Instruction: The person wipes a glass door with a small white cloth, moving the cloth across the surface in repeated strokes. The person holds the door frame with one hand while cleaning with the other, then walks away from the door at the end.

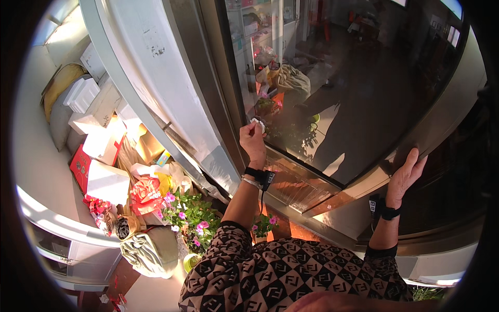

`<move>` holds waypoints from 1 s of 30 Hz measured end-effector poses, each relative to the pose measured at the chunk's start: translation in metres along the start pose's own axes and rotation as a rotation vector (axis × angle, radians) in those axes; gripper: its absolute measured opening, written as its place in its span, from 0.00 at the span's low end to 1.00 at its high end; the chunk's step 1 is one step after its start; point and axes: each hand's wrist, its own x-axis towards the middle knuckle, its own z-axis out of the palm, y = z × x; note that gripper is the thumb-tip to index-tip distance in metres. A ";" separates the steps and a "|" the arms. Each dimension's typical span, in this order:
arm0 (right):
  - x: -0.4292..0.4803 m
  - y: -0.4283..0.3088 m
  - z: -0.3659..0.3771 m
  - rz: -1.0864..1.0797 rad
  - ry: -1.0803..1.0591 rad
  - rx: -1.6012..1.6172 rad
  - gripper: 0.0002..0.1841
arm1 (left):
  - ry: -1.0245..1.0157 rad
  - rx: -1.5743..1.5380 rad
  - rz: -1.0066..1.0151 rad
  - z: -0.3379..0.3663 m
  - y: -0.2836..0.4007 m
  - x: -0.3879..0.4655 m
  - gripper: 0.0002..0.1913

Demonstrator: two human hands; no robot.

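Observation:
My left hand [253, 142] pinches a crumpled white tissue or cloth [258, 124] against the lower left corner of a dark, reflective glass pane [351, 97]. My right hand [407, 173] rests on the metal frame [438, 128] at the pane's right side, its fingers around the edge; part of them is hidden behind it. Both wrists carry dark bands with small devices. The glass mirrors flowers, bags and a shadow. Below it, the metal door or window frame runs past a lower panel [298, 181].
At the left lie cardboard boxes [95, 105], a white foam box [107, 183], a red plastic bag [146, 195] and a cloth sack [150, 249]. A potted plant with pink flowers [195, 220] stands close by my left arm. A pale door frame [163, 78] runs beside the pane.

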 end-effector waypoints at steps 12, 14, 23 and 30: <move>-0.004 -0.007 -0.003 0.037 -0.062 0.129 0.23 | -0.118 -0.026 0.905 0.148 0.296 0.076 0.03; -0.004 -0.008 -0.003 0.036 -0.048 0.110 0.23 | -0.245 0.006 1.115 0.153 0.291 0.046 0.06; -0.004 -0.015 -0.002 0.016 -0.032 0.147 0.19 | -0.052 0.159 1.130 0.200 0.442 0.138 0.04; -0.004 -0.019 -0.001 0.003 -0.029 0.110 0.18 | -0.428 -0.012 1.675 0.235 0.436 0.052 0.06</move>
